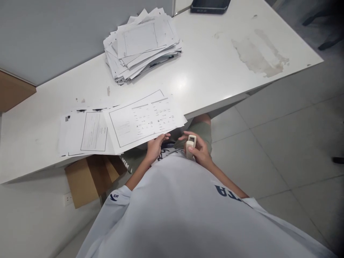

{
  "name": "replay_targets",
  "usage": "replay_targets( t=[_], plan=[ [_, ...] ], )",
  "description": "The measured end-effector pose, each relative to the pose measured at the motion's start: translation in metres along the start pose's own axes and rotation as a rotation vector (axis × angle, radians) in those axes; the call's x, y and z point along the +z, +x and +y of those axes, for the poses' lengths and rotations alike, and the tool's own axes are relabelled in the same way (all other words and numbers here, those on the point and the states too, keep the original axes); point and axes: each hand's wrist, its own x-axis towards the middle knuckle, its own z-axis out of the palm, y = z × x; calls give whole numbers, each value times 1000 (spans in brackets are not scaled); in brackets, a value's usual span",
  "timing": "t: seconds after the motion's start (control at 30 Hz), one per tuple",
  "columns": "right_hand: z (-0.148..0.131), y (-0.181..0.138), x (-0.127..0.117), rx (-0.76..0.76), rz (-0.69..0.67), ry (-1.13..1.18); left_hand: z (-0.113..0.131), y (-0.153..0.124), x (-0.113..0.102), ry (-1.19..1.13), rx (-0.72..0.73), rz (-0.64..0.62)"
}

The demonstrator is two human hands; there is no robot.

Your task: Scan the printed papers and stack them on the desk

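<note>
In my right hand (200, 152) is a small cream stapler (191, 145), with the thumb on its near side and the fingers around its far side. It is held in front of my shirt, beyond the table's front edge. My left hand (157, 145) is by the lower edge of a printed sheet (145, 120), its fingers loosely stretched to the right; I cannot tell whether they touch the paper. That sheet lies on others and overhangs the table edge. To its left are more printed papers (94, 130), partly under it.
A tall, uneven pile of papers (142, 39) stands against the grey partition (80, 32) on the white table (212, 71). A black device (210, 5) lies at the far edge. Stains (258, 53) mark the right side. Below the table is an open cardboard box (83, 182).
</note>
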Motion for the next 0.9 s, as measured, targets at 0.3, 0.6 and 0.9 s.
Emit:
replay_targets(
  t=[0.3, 0.6, 0.9],
  plan=[
    [15, 31, 16, 5, -8, 23, 8, 3, 1, -114, -68, 10],
    [21, 31, 5, -164, 193, -136, 16, -10, -4, 23, -124, -138],
    [23, 29, -12, -240, 235, -267, 27, 0, -23, 148, -179, -259]
  ],
)
